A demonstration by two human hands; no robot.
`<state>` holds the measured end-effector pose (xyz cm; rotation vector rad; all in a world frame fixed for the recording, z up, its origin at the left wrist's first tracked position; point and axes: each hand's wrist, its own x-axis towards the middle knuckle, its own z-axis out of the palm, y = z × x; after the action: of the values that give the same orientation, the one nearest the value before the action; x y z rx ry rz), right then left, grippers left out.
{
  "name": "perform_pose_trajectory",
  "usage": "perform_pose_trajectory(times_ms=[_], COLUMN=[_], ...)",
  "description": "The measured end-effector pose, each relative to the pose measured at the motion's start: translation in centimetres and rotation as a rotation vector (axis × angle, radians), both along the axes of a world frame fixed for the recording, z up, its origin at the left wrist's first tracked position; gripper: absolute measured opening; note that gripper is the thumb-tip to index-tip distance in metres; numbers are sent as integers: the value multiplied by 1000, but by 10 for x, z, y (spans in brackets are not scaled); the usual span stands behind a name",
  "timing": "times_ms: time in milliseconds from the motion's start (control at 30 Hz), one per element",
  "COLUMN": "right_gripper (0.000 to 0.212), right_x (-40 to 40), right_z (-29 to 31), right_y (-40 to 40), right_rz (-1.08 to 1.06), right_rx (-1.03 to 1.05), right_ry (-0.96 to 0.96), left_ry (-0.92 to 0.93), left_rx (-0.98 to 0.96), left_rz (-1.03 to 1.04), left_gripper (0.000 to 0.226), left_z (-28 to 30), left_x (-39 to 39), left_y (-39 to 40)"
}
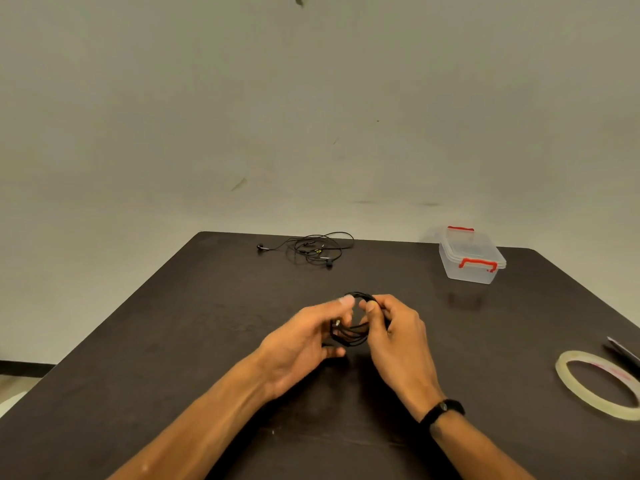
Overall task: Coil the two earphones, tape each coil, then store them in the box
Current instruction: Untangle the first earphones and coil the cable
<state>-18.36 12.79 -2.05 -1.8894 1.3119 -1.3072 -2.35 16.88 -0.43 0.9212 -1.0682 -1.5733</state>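
A: What are the hands doing at the lower centre of the frame?

B: Both hold a black earphone cord wound into a coil (353, 327) just above the dark brown table (173, 341). The left hand (304, 337) pinches the coil's left side, thumb on top. The right hand (394, 334), with a black wristband (443, 410), curls its fingers round the coil's right side.

A: And the second earphone?

B: A loose black earphone cable (311, 249) lies uncoiled near the table's far edge, upper centre, well apart from the hands.

A: The box?

B: A clear plastic box with red latches (471, 256) sits at the far right of the table, lid on.

A: Tape?

B: A ring of clear tape (595, 386) lies flat at the right edge of the frame.
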Motion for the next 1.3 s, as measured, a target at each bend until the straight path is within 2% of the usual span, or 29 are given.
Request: perform_pose_trajectory(times_ms=[67, 167, 267, 333, 500, 600, 700, 867, 1000, 1100, 1167, 1300], right_gripper=[20, 21, 22, 22, 19, 17, 13, 14, 24, 33, 32, 21], right_x=[0, -1, -3, -3, -1, -1, 0, 10, 11, 10, 9, 2], right_z=[0, 2, 2, 1, 0, 0, -1, -6, -7, -6, -4, 0], right_y=[-1, -3, -5, -6, -4, -2, 3, 14, 14, 13, 12, 7], right_rz=[-6, -14, -31, -45, -35, -34, -45, -3, 18, 4, -35, -143], right_rx=[-8, 11, 47, 55, 39, 2, -101, -241, -275, -295, -299, -316], right_ry=[-14, -48, -110, -124, -97, -79, -35, 120, 193, 221, 227, 249], left_ry=[-204, -397, -546, -494, -351, -387, -497, -414, -276, -238, -284, -557], left_rx=[-56, -161, -268, -223, -85, -69, -17, 78, 103, 123, 108, 97], left_rz=[109, 269, 325, 353, 464, 582, 516, 419, 431, 388, 330, 266], left_gripper=[15, 18, 17, 15, 35, 47, 56, 61, 45, 34, 34, 46], left_z=[-2, -4, -7, -8, -4, 2, 7, 8, 9, 9, 9, 13], left_x=[-4, 0, 10, 11, 5, 4, -5, -19, -15, -13, -12, -11], left_y=[-1, -4, -7, -8, -6, 0, 7, 16, 14, 13, 13, 12])
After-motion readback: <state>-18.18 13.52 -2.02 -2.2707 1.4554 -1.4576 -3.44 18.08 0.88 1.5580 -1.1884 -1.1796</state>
